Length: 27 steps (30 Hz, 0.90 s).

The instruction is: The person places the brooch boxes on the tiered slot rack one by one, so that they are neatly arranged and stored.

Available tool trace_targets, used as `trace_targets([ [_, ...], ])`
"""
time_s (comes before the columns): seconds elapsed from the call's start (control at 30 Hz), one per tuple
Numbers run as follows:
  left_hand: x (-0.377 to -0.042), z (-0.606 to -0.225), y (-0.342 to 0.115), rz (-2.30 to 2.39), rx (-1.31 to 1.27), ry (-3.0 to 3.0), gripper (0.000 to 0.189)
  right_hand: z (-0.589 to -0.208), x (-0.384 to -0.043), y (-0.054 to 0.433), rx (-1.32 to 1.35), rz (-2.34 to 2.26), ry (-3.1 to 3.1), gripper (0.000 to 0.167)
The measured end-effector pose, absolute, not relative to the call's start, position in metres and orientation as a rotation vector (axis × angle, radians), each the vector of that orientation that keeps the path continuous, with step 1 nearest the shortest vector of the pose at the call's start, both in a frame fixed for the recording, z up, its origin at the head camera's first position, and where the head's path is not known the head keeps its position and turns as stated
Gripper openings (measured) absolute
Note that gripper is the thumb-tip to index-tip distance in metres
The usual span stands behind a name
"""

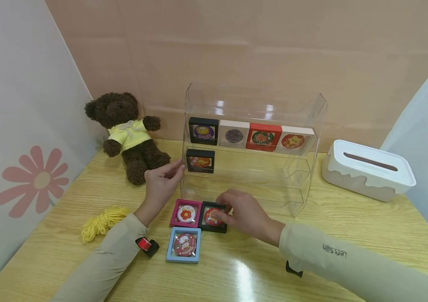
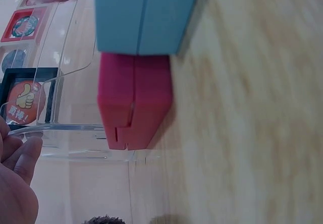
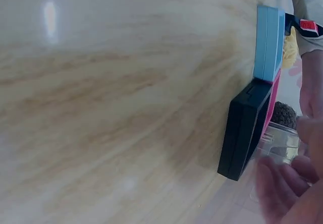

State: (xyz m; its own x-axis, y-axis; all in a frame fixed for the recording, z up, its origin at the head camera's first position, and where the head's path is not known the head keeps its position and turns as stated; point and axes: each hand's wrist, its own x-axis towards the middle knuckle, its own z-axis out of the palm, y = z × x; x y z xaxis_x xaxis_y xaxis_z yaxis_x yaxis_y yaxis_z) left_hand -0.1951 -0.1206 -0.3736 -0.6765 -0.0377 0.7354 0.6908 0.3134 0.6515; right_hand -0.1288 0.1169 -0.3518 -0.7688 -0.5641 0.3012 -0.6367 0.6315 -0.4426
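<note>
A clear acrylic display rack [image 1: 244, 178] stands on the table. My left hand [image 1: 163, 182] is at its left side, thumb and fingertips pinching the upright edge. Close to those fingers, a black-framed badge case [image 1: 200, 161] with a thumbs-up badge sits on the middle tier. In front of the rack, my right hand [image 1: 246, 214] is over another black-framed case [image 1: 214, 226] lying flat, its thumb across the red badge and fingers bent near the far edge. Touching that case is a pink case [image 1: 174, 221] with a flower badge; a light blue case [image 1: 183, 259] lies nearer me.
Several framed badges, including a red one [image 1: 263, 137], line the rack's upper tier. A brown teddy bear [image 1: 131, 136] in a yellow shirt leans at the back left. Yellow yarn [image 1: 104, 222] lies beside my left forearm. A white tissue box [image 1: 369, 167] stands at the right.
</note>
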Motion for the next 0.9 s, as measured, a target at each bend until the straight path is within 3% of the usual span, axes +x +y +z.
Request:
trace_targets([
  [0.43, -0.193, -0.372, -0.12, -1.409, -0.583, -1.917, 0.02, -0.362, -0.123, 0.129, 0.95, 0.825, -2.867, 0.043],
  [0.73, -0.174, -0.347, -0.112, -1.39, -0.58, -1.924, 0.018, -0.371, -0.124, 0.134, 0.909, 0.904, -2.913, 0.049],
  [0.9, -0.182, -0.359, -0.115, -1.407, -0.581, -1.916, 0.019, -0.374, -0.124, 0.135, 0.88, 0.961, -2.93, 0.053],
])
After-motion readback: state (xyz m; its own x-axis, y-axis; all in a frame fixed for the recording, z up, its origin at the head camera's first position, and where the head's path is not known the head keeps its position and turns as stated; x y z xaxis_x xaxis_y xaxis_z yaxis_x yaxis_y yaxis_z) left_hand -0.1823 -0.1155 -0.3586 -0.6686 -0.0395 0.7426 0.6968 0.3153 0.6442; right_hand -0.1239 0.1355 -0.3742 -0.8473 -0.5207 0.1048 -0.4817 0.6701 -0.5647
